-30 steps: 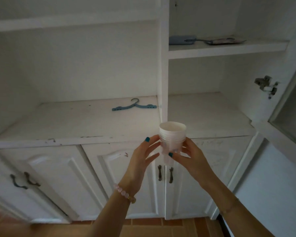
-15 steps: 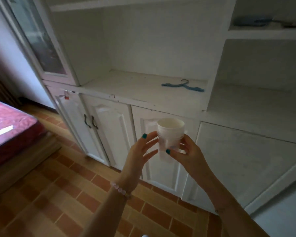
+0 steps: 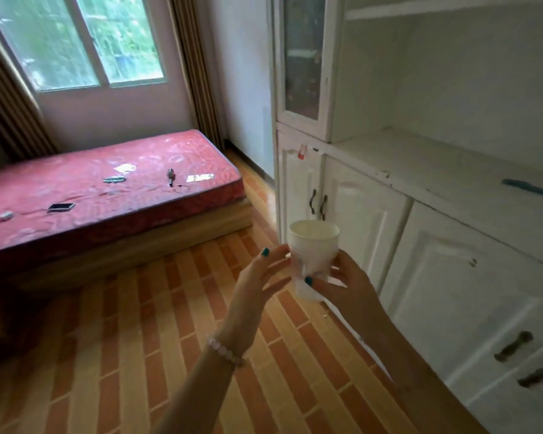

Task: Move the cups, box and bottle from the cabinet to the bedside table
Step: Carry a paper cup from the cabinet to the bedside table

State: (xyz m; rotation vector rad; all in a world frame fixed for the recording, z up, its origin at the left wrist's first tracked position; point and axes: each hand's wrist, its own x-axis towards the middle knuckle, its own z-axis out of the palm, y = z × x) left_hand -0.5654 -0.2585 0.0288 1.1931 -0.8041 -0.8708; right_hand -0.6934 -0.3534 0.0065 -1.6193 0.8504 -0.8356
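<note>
Right hand (image 3: pixel 339 285) is pinching stacked white plastic cups (image 3: pixel 313 255), left hand (image 3: pixel 262 277) spread, fingertips touching — loose hold risking nested cups slipping apart.

The cups (image 3: pixel 313 258) are plain white, a nested stack. The nails on the fingers (image 3: pixel 265 252) are painted teal, and a bracelet (image 3: pixel 224 355) of pale pink beads circles the wrist. The cabinet (image 3: pixel 452 239) is white with scuffed, chipped paint and dark metal handles (image 3: pixel 318 202); a blue hanger (image 3: pixel 530 189) lies on its shelf. Left of the cabinet, the mattress (image 3: pixel 107 189) is red with a faint quilted pattern. The floor (image 3: pixel 138 339) is striped in orange, brown and yellow tiles. The curtains (image 3: pixel 198 67) are tan-brown.
</note>
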